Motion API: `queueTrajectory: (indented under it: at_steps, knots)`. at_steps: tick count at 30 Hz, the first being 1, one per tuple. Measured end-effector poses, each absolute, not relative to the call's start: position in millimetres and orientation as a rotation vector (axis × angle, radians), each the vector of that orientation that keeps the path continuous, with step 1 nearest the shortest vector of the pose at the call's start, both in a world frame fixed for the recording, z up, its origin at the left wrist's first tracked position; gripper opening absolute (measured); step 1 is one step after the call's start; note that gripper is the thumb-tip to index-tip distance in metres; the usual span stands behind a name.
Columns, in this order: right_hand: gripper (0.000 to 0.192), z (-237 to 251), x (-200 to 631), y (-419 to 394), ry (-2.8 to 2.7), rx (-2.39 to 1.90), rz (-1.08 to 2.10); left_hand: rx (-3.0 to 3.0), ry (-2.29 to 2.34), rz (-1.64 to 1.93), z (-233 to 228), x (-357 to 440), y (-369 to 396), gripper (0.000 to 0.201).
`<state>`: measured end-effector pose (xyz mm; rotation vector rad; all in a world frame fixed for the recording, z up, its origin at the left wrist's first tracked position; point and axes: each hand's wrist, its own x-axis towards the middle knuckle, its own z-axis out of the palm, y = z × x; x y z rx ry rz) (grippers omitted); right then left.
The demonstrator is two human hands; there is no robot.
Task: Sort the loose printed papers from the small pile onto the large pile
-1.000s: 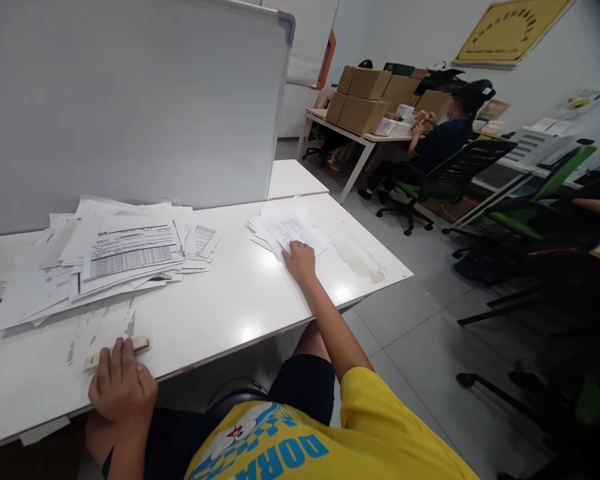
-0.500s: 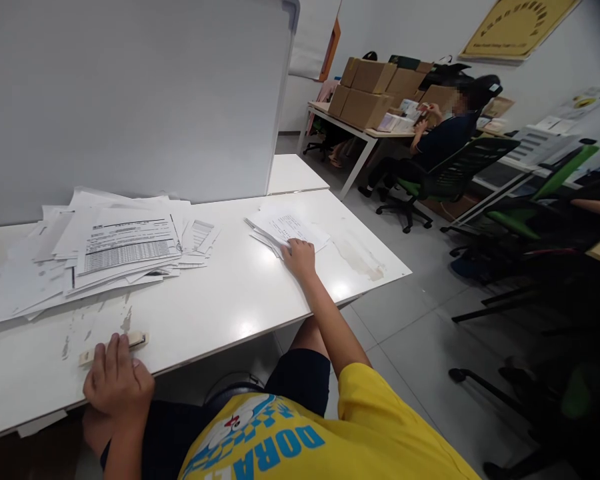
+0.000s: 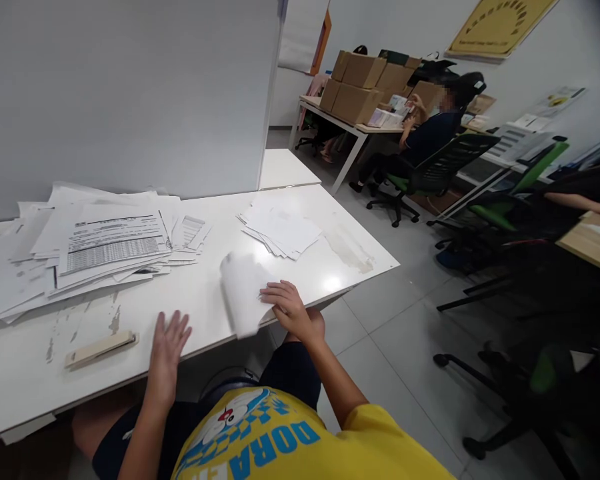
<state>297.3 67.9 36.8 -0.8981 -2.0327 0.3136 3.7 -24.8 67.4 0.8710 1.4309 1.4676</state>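
Note:
Near the table's front edge, my right hand (image 3: 289,308) grips a sheet of paper (image 3: 244,293), which is bent and blurred by motion; whether it is one sheet or more I cannot tell. My left hand (image 3: 169,345) hovers by the front edge with its fingers spread, holding nothing. To its left lies a cream stapler (image 3: 101,349) on the white table (image 3: 195,300). A small fanned stack of papers (image 3: 283,228) rests beyond my right hand. A larger, untidy pile of printed papers (image 3: 113,243) spreads over the table's left side.
A grey-white partition (image 3: 125,93) stands along the table's back. Dried smudges (image 3: 353,248) mark its right end. Across the tiled floor, a seated person (image 3: 425,143) works at a desk with cardboard boxes (image 3: 355,83). Office chairs (image 3: 520,173) stand at the right, near another person's arm (image 3: 583,202).
My right hand has come back from the small stack towards the front edge, bringing paper with it. My left hand has let go of the stapler, moved right and spread its fingers.

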Motion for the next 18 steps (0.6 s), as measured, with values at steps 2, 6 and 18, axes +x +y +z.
queueTrajectory:
  at_steps: [2, 6, 18]
  knots:
    - [0.035, 35, 299, 52, -2.021, -0.937, 0.39, 0.656, 1.394, 1.347, 76, 12, -2, 0.084]
    - [0.038, 30, 297, 40, -1.88, -1.02, 0.493, 0.56, 1.454, 1.137, 88, 19, 32, 0.074]
    - [0.047, 9, 278, 33, -1.562, -1.243, 0.51, 0.293, 1.365, 1.331, 97, 35, 10, 0.053]
